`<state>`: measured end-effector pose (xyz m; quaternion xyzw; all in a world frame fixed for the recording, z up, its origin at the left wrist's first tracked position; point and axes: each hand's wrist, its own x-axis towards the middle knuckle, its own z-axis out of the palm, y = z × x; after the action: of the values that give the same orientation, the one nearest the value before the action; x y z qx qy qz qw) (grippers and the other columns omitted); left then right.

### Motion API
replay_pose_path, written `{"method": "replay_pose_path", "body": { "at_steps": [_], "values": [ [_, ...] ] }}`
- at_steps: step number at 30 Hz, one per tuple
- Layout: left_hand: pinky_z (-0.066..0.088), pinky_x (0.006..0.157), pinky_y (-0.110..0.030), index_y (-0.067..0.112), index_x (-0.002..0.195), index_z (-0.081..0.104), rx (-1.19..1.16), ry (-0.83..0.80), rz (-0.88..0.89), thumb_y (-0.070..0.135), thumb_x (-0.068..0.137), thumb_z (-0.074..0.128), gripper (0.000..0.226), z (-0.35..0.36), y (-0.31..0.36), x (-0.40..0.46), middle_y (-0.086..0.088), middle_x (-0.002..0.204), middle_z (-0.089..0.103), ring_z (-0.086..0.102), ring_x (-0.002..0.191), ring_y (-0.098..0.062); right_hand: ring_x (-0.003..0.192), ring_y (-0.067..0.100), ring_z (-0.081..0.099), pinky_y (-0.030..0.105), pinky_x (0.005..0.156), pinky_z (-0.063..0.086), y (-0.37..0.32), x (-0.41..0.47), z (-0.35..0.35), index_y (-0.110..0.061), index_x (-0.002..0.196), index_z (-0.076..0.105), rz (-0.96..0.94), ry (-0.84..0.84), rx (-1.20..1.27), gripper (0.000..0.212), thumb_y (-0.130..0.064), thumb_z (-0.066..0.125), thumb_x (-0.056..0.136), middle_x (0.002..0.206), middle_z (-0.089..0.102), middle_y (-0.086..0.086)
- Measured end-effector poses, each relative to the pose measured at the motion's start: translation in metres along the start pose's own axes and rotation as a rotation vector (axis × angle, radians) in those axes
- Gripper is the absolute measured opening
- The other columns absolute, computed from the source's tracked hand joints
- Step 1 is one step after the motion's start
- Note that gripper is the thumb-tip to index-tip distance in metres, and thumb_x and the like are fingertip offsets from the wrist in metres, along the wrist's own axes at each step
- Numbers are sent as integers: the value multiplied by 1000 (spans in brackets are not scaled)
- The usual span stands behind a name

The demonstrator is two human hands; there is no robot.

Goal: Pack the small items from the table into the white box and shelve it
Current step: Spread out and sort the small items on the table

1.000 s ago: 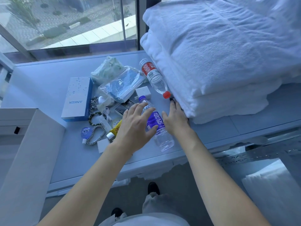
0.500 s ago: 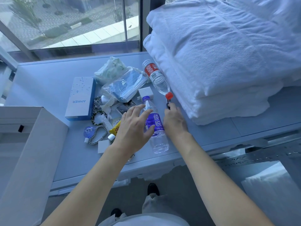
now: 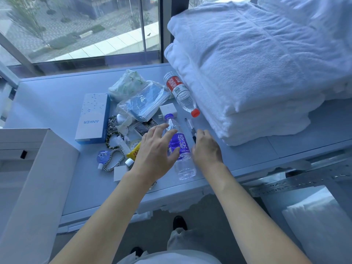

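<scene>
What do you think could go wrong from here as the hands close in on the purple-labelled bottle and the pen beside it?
The purple-labelled bottle lies on its side near the table edge; a nudge from the left hand might roll it off. The right hand works at the thin pen, which could slip from a loose pinch. The red-capped bottle leans against the towels and could roll if bumped.

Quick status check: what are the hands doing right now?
Left hand open over purple-label bottle. Right hand pinching black pen. White box waiting left. Towel stack crowds the right.
</scene>
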<state>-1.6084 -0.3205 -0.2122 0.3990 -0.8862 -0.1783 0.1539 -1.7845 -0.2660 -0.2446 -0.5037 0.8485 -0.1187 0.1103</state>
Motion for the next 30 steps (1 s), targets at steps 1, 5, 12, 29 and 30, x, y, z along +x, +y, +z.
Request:
{"method": "replay_pose_path", "body": {
  "at_steps": [1,5,12,29,30],
  "values": [
    [35,116,-46,22,141,53,0,0,3,41,91,61,54,0,1,0,-6,149,47,39,141,-28,108,32,56,33,76,41,-1,1,0,-6,121,51,6,-16,-10,33,-6,63,90,121,53,13],
    [36,115,-47,22,141,54,4,-5,9,39,92,62,53,0,4,-1,-8,149,47,40,140,-29,110,32,52,32,77,37,-1,-3,1,-6,119,52,0,-36,-60,30,0,57,90,123,51,15],
    [37,113,-47,22,142,54,32,-11,0,34,92,62,52,0,4,-2,-8,149,47,40,139,-30,108,30,51,31,78,42,2,-16,-1,-2,121,55,-12,62,-60,32,10,44,94,122,51,16],
    [42,107,-48,18,142,55,125,181,181,16,93,65,50,-44,5,17,-6,143,52,48,134,-30,96,27,54,23,73,36,-39,-38,-55,-6,133,58,-409,243,124,51,15,53,87,108,53,6],
    [41,107,-48,19,141,56,147,187,174,15,94,63,47,-51,1,15,-5,142,54,47,135,-30,98,28,54,23,74,35,-48,-38,-57,-5,136,57,-440,231,150,53,14,54,87,110,54,7]
  ]
}}
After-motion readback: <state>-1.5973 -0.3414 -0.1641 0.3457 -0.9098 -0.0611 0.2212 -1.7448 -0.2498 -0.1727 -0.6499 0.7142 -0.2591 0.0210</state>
